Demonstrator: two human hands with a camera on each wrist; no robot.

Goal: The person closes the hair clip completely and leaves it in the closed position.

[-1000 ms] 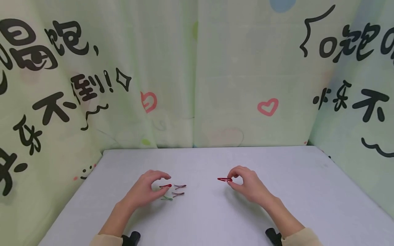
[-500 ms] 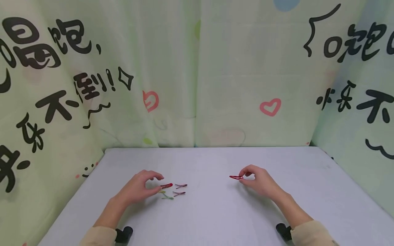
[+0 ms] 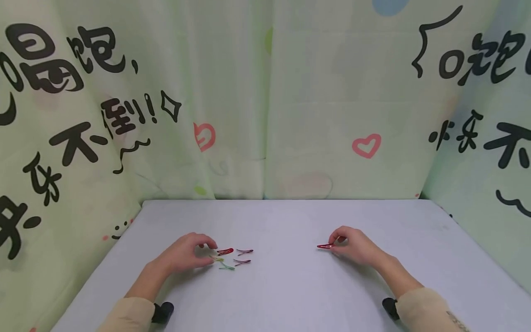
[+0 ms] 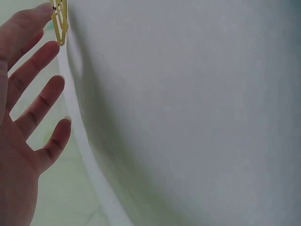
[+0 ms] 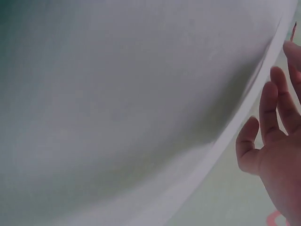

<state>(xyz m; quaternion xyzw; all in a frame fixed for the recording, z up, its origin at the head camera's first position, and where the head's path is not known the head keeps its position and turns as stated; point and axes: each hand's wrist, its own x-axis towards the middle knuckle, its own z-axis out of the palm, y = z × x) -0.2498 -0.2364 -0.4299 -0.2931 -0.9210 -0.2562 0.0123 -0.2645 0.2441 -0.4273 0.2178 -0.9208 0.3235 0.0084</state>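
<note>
In the head view my right hand (image 3: pixel 358 246) pinches a red snap hair clip (image 3: pixel 325 246) between thumb and index finger, low over the white table at right. Only a sliver of the red clip (image 5: pixel 294 32) shows in the right wrist view. My left hand (image 3: pixel 185 252) reaches in at left, thumb and index finger apart. A yellow snap hair clip (image 4: pixel 60 23) is right at its thumb tip, while the other fingers spread loosely. Just right of that hand lie a red clip (image 3: pixel 225 251), a green clip (image 3: pixel 226 267) and two dark red clips (image 3: pixel 242 262).
The white table (image 3: pixel 282 295) ends at a pale green curtain (image 3: pixel 307 92) with black lettering and pink hearts. More curtain stands along both sides. Black straps with a knob (image 3: pixel 163 312) sit at the wrists.
My right hand has moved right and then lower with the red hair clip. My left hand has drawn back leftward from the red clip, and the yellow clip now shows by its thumb.
</note>
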